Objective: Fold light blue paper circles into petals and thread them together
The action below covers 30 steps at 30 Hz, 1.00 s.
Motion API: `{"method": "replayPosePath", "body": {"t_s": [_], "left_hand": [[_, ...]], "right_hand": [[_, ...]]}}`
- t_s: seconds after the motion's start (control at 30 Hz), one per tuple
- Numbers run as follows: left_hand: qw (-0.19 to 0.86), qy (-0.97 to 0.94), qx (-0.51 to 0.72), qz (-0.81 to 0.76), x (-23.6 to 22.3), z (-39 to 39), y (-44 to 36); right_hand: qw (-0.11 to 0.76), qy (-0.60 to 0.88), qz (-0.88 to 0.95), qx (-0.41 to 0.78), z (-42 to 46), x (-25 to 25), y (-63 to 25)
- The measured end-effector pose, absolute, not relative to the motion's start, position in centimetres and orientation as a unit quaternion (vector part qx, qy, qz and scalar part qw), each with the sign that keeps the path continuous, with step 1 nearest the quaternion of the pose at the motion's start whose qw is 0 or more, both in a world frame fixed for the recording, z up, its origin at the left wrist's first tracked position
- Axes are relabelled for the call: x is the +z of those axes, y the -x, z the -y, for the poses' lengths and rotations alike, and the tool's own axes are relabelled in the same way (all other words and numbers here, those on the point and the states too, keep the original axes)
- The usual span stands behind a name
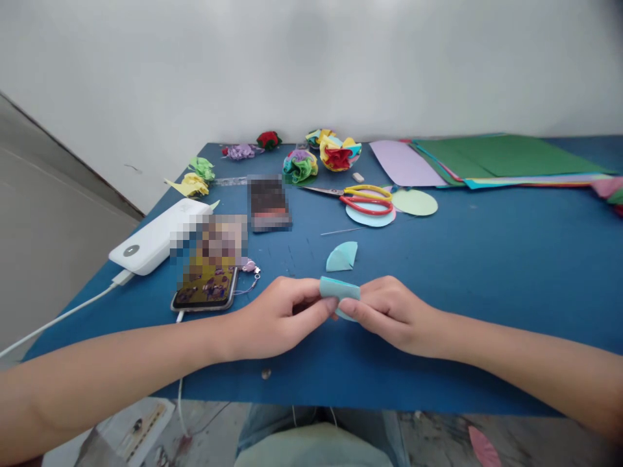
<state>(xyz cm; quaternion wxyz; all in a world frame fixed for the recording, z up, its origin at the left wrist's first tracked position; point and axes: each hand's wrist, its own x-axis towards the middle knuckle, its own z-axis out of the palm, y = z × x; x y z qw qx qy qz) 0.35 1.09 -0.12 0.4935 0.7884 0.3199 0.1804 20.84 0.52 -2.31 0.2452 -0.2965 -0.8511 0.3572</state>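
Observation:
Between both hands, over the front of the blue table, is a folded piece of light blue paper (339,288). My left hand (287,318) grips its left side, thumb in front and fingers behind. On the right side, my right hand (396,314) pinches it the same way, with the thumb tips close together. The fold's upper edge curves, and part of the paper hangs below the thumbs. Just beyond the hands lies a light blue paper wedge (342,257), folded like a fan. Scissors (365,196) with red and yellow handles rest farther back on paper circles.
A phone (207,285) and a white power bank (160,237) with cables lie at the left. Several crumpled paper flowers (339,154) line the back near the wall. Stacked coloured sheets (511,159) occupy the back right. A pale green circle (416,202) lies beside the scissors.

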Motion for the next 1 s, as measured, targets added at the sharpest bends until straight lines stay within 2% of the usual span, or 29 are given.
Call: {"method": "replayPosePath", "body": {"t_s": [0.37, 0.43, 0.57, 0.67, 0.73, 0.9, 1.0], "left_hand": [[0.514, -0.759, 0.227, -0.329, -0.1, -0.7, -0.2], [0.546, -0.728, 0.238, -0.339, -0.2, -0.7, -0.2], [0.592, -0.688, 0.244, -0.342, -0.4, -0.8, -0.2], [0.583, -0.712, 0.208, -0.332, -0.4, -0.7, -0.3], [0.585, -0.715, 0.2, -0.326, -0.4, -0.6, -0.3], [0.543, -0.703, 0.309, -0.341, -0.5, -0.5, -0.3], [0.502, -0.728, 0.323, -0.336, -0.5, -0.6, -0.2]], "right_hand": [[0.238, 0.254, 0.866, 0.359, -0.2, -2.1, -21.2], [0.272, 0.226, 0.871, 0.342, -0.3, -2.4, -21.5], [0.362, 0.213, 0.886, 0.195, -0.7, -2.7, -21.9], [0.348, 0.188, 0.918, 0.013, -1.0, -2.7, -22.2], [0.316, 0.161, 0.933, -0.068, -1.1, -2.7, -22.4], [0.295, 0.157, 0.935, -0.114, -0.8, -2.6, -22.8], [0.299, 0.16, 0.934, -0.112, -0.7, -2.4, -22.9]]}}
